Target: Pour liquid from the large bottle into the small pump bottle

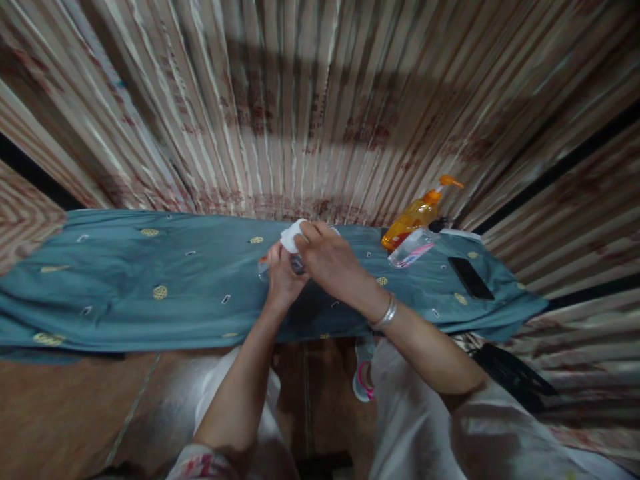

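Observation:
Above the cloth-covered table (195,307), my two hands meet close together. My left hand (286,279) is closed around a clear plastic bottle or container (263,271), most of which the fingers hide; a bit of orange shows at its left side. Reaching over from the right, my right hand (330,259) grips a crumpled white tissue or cloth (291,237) and presses it near the top of the clear container. A silver bracelet (387,312) circles the right wrist.
An orange pump bottle (413,220) stands at the table's back right, beside a clear bottle with a pink label (413,248). A black phone (471,278) lies farther right. Pleated curtains (310,120) rise directly behind the table. A dark bag-like object (513,373) is below right.

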Tool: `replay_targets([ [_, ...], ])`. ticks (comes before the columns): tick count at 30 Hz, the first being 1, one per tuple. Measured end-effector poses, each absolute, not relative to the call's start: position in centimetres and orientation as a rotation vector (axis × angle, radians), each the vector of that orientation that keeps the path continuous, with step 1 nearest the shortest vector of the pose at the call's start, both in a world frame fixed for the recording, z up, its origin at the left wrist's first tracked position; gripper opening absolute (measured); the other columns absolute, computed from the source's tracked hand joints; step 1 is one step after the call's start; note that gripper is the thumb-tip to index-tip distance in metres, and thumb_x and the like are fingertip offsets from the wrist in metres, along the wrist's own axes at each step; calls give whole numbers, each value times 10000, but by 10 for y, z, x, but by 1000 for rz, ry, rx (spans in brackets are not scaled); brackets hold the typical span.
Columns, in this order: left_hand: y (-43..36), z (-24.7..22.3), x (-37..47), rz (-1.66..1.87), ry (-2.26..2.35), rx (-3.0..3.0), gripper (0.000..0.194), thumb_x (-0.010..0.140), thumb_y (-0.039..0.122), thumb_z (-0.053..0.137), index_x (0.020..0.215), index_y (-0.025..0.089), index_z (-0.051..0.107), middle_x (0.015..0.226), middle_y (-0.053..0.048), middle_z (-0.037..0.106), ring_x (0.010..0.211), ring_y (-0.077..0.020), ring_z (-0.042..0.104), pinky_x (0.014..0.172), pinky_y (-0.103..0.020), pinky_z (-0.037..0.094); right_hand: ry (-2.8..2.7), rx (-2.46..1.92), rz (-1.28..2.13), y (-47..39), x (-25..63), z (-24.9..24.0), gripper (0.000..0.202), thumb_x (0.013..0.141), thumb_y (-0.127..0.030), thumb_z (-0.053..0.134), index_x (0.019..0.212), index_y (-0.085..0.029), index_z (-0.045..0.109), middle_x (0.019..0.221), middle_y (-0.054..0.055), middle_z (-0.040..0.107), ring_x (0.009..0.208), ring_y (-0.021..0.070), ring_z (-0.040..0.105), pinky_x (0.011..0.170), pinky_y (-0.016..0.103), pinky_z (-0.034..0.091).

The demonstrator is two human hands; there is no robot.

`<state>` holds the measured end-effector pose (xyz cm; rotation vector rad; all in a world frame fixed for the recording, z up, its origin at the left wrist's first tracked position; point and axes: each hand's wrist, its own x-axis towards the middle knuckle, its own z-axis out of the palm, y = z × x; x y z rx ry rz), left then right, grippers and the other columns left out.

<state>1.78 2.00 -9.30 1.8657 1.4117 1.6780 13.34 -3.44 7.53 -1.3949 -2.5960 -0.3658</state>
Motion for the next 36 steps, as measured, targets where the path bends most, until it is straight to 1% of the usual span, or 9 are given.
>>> replay_targets([
  [3, 16, -89, 17, 1657, 1428, 1960, 812, 574, 146, 873, 1324, 236, 576, 1329, -142, 593, 1280, -389, 576, 1144, -563, 448, -2672, -1470, -134, 2, 143, 102, 294, 967, -80, 500, 1094, -96, 765, 1163, 171, 765, 1079, 264, 695, 944, 376, 544],
  [6, 13, -84, 14, 1640, 1426, 2057, 880, 582, 131, 868, 1390, 244, 539, 1325, -134, 594, 1267, -365, 589, 1131, -524, 468, -2667, -1375, 396, 46, 161, 110, 282, 847, -97, 599, 1033, -138, 807, 1019, 65, 811, 948, 199, 713, 867, 293, 530],
  [10, 7, -76, 13, 1617, 1405, 2072, 890, 599, 146, 877, 1412, 242, 528, 1335, -132, 598, 1273, -355, 598, 1123, -508, 481, -2164, -1324, 1257, 84, 185, 90, 266, 757, -154, 636, 954, -157, 815, 724, -27, 761, 625, 121, 620, 619, 220, 488],
  [14, 2, -70, 15, 1586, 1390, 1974, 892, 600, 198, 916, 1405, 265, 537, 1323, -99, 625, 1242, -326, 624, 1089, -477, 513, -1665, -1190, 1533, 90, 197, 51, 201, 696, -202, 728, 882, -153, 785, 678, -29, 739, 549, 96, 565, 525, 185, 439],
  [18, 4, -68, 20, 1620, 1304, 1677, 906, 541, 263, 959, 1358, 225, 569, 1287, -104, 669, 1223, -324, 646, 1066, -465, 523, -1444, -1102, 1555, 89, 192, 11, 142, 695, -261, 796, 773, -160, 733, 664, -27, 728, 563, 102, 570, 525, 184, 454],
  [23, 9, -64, 27, 1623, 1079, 1129, 703, 505, 414, 960, 1095, 213, 635, 1057, -56, 748, 982, -264, 714, 898, -382, 561, -1444, -1185, 1525, 86, 178, -31, 289, 757, -434, 818, 710, -172, 705, 636, -19, 701, 609, 141, 604, 584, 237, 509],
  [30, 12, -54, 26, 1731, 965, 846, 664, 445, 361, 963, 1011, 221, 646, 982, -22, 753, 916, -214, 706, 856, -320, 542, -1389, -1258, 1288, 53, 186, -78, 321, 833, -512, 729, 770, -198, 732, 789, 11, 750, 836, 208, 691, 802, 331, 571],
  [33, 14, -56, 25, 1762, 1027, 857, 693, 433, 343, 979, 1030, 230, 646, 988, -13, 750, 904, -201, 703, 828, -293, 537, -1370, -1260, 988, 26, 182, -82, 297, 875, -480, 693, 998, -224, 781, 1061, 38, 802, 1066, 244, 711, 999, 393, 557],
  [36, 16, -63, 26, 1773, 1092, 871, 710, 438, 336, 992, 1035, 237, 620, 994, -7, 741, 893, -190, 699, 797, -272, 534, -1449, -1137, 654, 2, 167, -73, 420, 962, -465, 613, 1311, -255, 717, 1373, 66, 734, 1278, 248, 668, 1138, 425, 504],
])
